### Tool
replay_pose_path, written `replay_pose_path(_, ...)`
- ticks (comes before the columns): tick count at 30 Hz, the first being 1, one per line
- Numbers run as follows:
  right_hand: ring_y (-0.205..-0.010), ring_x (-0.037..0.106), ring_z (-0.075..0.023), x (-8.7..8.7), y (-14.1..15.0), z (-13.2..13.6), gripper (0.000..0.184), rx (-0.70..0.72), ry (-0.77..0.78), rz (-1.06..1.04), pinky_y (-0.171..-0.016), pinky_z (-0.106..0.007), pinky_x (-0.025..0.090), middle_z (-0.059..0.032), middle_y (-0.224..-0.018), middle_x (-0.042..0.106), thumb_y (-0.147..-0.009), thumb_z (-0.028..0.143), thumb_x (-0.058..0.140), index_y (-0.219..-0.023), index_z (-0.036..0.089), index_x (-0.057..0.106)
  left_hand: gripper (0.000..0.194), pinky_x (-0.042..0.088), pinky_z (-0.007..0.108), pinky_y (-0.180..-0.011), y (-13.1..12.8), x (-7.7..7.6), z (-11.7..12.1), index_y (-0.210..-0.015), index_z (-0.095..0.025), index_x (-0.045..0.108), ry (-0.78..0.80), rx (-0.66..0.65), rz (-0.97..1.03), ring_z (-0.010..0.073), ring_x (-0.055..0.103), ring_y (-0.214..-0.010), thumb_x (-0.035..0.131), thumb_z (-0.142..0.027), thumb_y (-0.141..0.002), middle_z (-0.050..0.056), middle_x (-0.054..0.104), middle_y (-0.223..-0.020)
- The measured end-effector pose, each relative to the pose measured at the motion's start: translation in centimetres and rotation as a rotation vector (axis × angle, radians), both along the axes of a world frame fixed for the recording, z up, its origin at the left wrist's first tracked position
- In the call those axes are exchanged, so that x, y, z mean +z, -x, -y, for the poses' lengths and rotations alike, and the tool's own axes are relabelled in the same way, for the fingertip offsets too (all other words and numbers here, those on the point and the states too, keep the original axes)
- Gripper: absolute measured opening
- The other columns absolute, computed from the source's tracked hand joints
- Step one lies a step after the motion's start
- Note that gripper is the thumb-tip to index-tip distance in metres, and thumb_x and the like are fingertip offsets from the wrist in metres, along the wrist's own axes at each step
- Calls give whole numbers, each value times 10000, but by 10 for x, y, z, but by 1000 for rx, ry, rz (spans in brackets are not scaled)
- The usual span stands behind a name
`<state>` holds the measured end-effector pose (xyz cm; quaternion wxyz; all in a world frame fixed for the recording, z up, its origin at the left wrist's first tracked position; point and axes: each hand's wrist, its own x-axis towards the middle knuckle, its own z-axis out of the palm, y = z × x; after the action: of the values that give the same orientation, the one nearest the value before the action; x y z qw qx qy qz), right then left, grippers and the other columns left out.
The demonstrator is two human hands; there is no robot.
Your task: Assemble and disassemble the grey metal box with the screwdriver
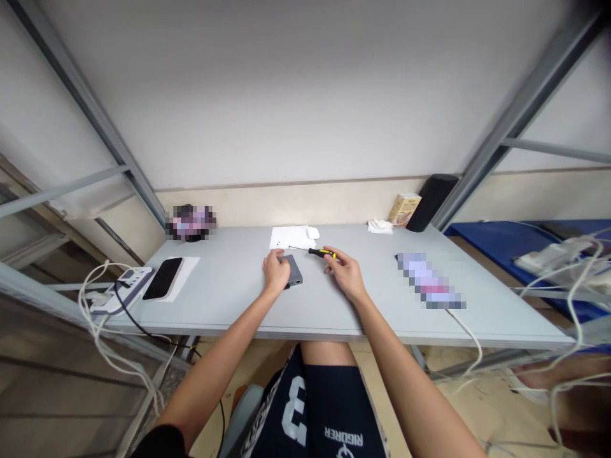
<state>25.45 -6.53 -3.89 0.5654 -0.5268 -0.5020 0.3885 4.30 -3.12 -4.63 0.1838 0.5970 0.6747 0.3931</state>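
Note:
My left hand (275, 270) is closed on the left side of a small grey box-shaped device (294, 272), which rests on the desk. In my right hand (346, 272) is a screwdriver (322, 253) with a black and yellow handle, its thin shaft pointing left. The shaft's tip lies over a white sheet of paper (286, 236) behind the device. A few tiny dark specks, perhaps screws, show on the paper's left part. At the paper's right edge sits a small white rounded case (312, 233).
A phone (163, 278) lies on paper at the left, beside a power strip (125, 289) with cables. To the right is a blurred-out phone (427, 280) on a white cable. A carton (405, 210), a tissue (380, 226) and a black speaker (433, 202) stand back right.

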Motion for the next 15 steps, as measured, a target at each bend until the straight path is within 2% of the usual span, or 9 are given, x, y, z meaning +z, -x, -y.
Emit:
replay_pose_path(4, -563, 490, -142, 5, -2, 3, 684, -46, -8, -51, -561, -281, 365, 5, -612, 633, -823, 625, 719, -1300, 136, 746, 340, 503, 392, -1009, -4, 0, -17, -1260, -247, 662, 29, 2, -24, 266, 670, -1147, 538, -185, -949, 68, 744, -1116)
replay_pose_path(8, -587, 526, -147, 3, -3, 2, 672, -45, -30, -76, -583, -283, 386, 5, -624, 635, -811, 619, 735, -1272, 131, 756, 314, 516, 377, -956, -3, 9, -41, -1246, -225, 704, 26, -108, -71, 258, 690, -1053, 625, -282, -948, 80, 735, -1108)
replay_pose_path(12, -575, 497, -141, -1, -3, 0, 652, -45, -14, -74, -564, -278, 356, 10, -618, 633, -833, 612, 727, -1296, 154, 749, 200, 500, 360, -964, 4, 18, -54, -1059, -234, 793, -14, -307, -156, 234, 685, -1008, 627, -244, -949, 60, 761, -1046)
replay_pose_path(15, -567, 486, -139, 0, -3, 0, 646, -52, -8, -76, -555, -276, 346, 13, -608, 627, -838, 611, 723, -1295, 155, 748, 215, 465, 380, -1021, 9, 24, -60, -952, -243, 810, -64, -414, -233, 251, 661, -1068, 596, -223, -968, 57, 779, -1033)
